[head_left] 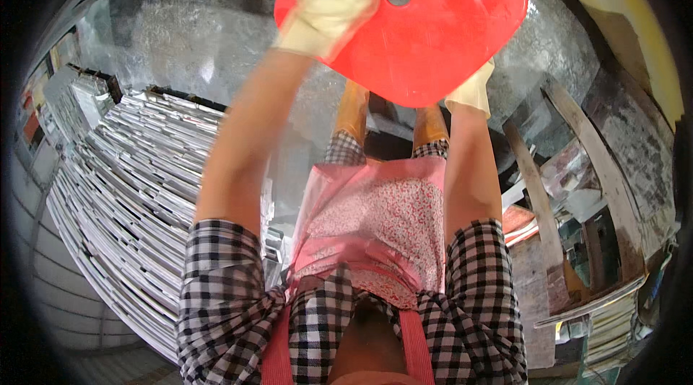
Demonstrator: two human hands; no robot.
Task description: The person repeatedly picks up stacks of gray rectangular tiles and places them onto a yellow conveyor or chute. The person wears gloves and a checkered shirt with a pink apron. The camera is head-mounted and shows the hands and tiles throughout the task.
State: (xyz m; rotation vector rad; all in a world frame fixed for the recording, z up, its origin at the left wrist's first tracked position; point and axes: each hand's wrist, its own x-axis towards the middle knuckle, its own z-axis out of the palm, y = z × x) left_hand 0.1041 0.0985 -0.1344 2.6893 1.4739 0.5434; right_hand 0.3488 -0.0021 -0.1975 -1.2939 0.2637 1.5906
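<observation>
A bright red plastic stool (440,31), seen from above as a rounded square seat with a round hole near its middle, is raised in front of me at the top of the head view. My left hand (336,2), in a pale yellow glove, lies across the left part of the red seat; motion smears it, and its fingers run past the upper edge of the picture. My right hand (473,93), gloved likewise, grips the seat at its lower right edge. Its fingers are hidden behind the red plastic, as is the stool's underside.
To my left lies a large stack of long, thin white strips (137,190). Wooden boards (588,161) form a frame with odds and ends at right. A yellow curved object (621,17) stands at the upper right. Grey wet-looking floor (180,31) lies ahead, and my boots (351,111) are below the stool.
</observation>
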